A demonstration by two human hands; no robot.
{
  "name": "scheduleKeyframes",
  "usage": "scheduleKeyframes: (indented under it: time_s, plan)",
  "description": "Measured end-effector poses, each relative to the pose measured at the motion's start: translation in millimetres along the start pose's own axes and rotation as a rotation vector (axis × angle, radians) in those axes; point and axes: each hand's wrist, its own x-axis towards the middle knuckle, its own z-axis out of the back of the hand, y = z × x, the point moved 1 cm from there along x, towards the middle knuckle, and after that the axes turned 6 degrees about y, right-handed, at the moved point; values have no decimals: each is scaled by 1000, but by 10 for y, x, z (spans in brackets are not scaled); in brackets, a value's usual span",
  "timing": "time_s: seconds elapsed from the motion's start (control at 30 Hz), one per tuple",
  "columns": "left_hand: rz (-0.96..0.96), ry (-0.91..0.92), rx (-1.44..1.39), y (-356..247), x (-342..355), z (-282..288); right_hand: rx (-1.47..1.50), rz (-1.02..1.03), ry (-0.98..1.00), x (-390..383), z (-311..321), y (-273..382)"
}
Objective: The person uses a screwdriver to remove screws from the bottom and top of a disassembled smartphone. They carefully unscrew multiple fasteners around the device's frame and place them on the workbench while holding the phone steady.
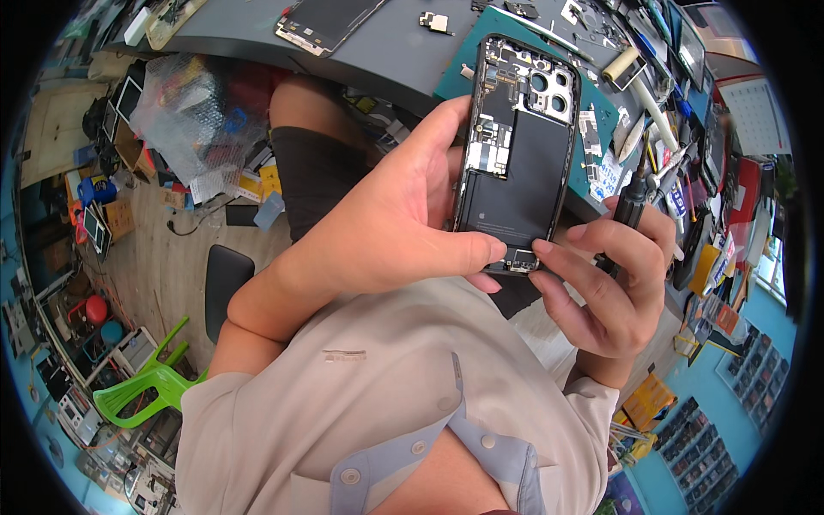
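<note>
two hands meet over an opened phone [518, 154] near the centre of the frame, a little to the right. largest in view is the person's pale shirt [378, 403], which fills the lower middle. above it, the grey workbench [386, 51] runs across the top of the frame, bending with the lens, and a green mat [481, 34] lies on it behind the phone. the wooden floor [146, 249] shows at the left, with a bright green plastic chair [142, 386] at lower left and a heap of clear bubble wrap [184, 112] at upper left.

the left hand [386, 223] reaches in from the lower left and is closed around the phone, fingers behind its left edge and the thumb pressed on the lower front. the phone stands nearly upright, tilted slightly, back cover off, so that the black battery, the small boards and the camera openings near its top show.

the right hand [614, 283] comes in from the lower right. it is curled shut around a dark screwdriver [631, 210], whose handle rises from the fist beside the phone's right edge, while the thumb and forefinger tips touch the phone's bottom edge, just beside the left thumb.

one more phone part, a flat dark screen panel [326, 21], lies on the bench at top centre. small tools and a white tube crowd the bench at upper right, too small to tell apart.
</note>
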Motion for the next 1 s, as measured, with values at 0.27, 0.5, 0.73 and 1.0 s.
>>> scheduleKeyframes:
  time_s: [0.27, 0.5, 0.73, 1.0]
  plan:
    - [-40, -14, 40, -1, 10, -19, 20, -20, 25, 26, 28, 2]
    - [-55, -22, 48, 2, 15, -19, 53, -34, 20, 29, 29, 3]
    - [-87, -61, 95, 21, 12, -25, 34, -64, 10, -31, -47, -2]
    - [-108, -64, 175, -9, -24, -44, 192, -327, -208, -237, -117, 7]
